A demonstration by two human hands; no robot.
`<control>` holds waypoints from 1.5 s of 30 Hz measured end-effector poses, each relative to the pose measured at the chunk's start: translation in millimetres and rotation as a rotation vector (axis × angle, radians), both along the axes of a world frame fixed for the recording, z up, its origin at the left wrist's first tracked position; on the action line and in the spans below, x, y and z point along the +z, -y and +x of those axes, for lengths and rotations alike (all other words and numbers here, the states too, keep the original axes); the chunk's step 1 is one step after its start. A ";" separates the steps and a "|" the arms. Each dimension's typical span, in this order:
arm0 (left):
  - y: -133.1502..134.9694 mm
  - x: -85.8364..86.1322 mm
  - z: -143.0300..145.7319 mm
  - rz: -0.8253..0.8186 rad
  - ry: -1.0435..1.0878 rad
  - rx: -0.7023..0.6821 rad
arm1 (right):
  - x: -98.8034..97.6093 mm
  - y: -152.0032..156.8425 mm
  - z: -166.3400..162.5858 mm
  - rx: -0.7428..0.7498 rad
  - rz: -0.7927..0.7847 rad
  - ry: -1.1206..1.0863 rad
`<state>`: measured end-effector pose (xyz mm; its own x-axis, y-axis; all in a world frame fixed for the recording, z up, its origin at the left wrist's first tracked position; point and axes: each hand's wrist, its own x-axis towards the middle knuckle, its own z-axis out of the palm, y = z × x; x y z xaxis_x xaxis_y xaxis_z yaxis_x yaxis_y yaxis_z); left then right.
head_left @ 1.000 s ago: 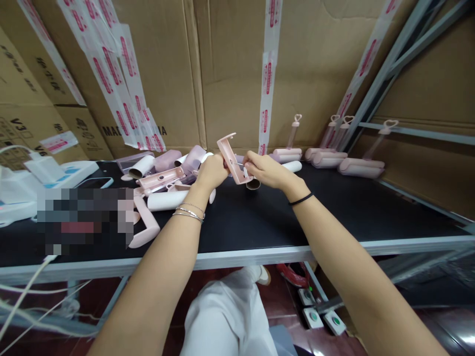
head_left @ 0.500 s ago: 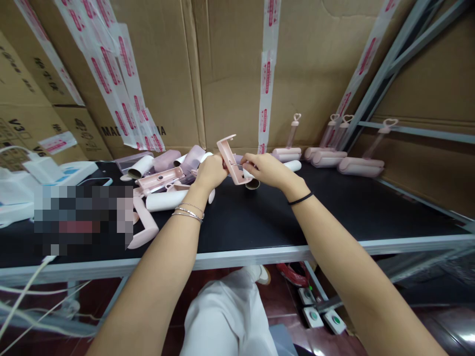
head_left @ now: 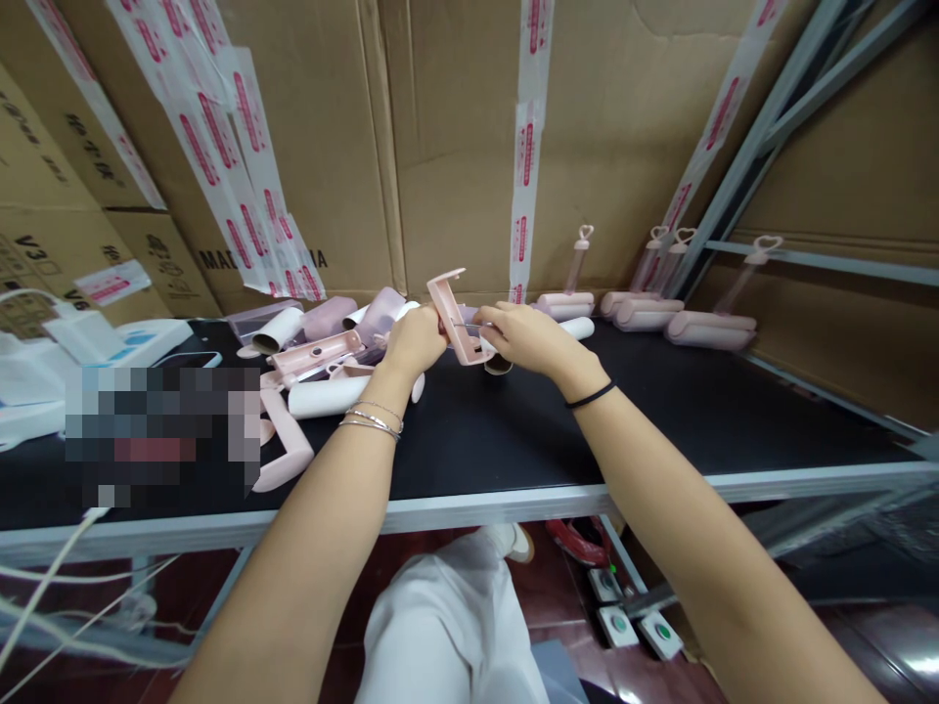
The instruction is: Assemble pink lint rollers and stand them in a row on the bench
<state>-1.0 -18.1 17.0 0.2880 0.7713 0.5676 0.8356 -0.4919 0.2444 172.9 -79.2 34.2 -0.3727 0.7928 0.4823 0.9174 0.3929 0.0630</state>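
Note:
My left hand (head_left: 417,339) is closed round the lower part of a pink plastic roller cover (head_left: 453,315), which it holds tilted above the black table top (head_left: 514,430). My right hand (head_left: 522,337) pinches at the cover's inner side, where a thin metal pin and a white paper roll (head_left: 493,344) show; the fingers hide most of the roll. A cardboard core end (head_left: 500,366) peeks out below the right hand. Both hands touch the same piece.
Loose pink covers and white rolls (head_left: 327,395) lie heaped left of my hands. Several assembled pink rollers (head_left: 710,329) with heart-topped handles stand along the back right. Cardboard boxes (head_left: 455,147) wall the back. White devices and cables (head_left: 88,337) sit far left. Foot pedals (head_left: 638,626) lie below.
My hands and the pink cover have shifted slightly to the left and up; my right fingers have moved a little along the pin. Nothing else has moved.

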 end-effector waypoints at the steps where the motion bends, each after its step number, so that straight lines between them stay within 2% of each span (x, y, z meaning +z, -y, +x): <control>1: 0.6 0.5 -0.2 -0.004 -0.002 0.009 | 0.1 0.0 0.0 0.007 0.021 -0.006; 11: 1.7 3.1 -0.8 -0.011 0.026 -0.019 | 6.4 3.3 -4.8 -0.115 0.138 0.097; 20: -2.5 0.6 -1.6 -0.003 -0.010 0.002 | 4.5 -0.2 5.0 -0.024 0.098 -0.034; 27: -4.3 0.7 -2.6 0.032 0.055 -0.025 | 12.3 1.9 8.5 -0.013 0.115 -0.085; 35: -1.9 4.1 -2.5 0.064 0.064 -0.007 | 13.9 4.5 9.2 -0.017 0.033 -0.110; 45: -4.7 3.0 -4.1 -0.010 0.092 0.089 | 12.3 2.5 12.5 0.023 0.240 -0.043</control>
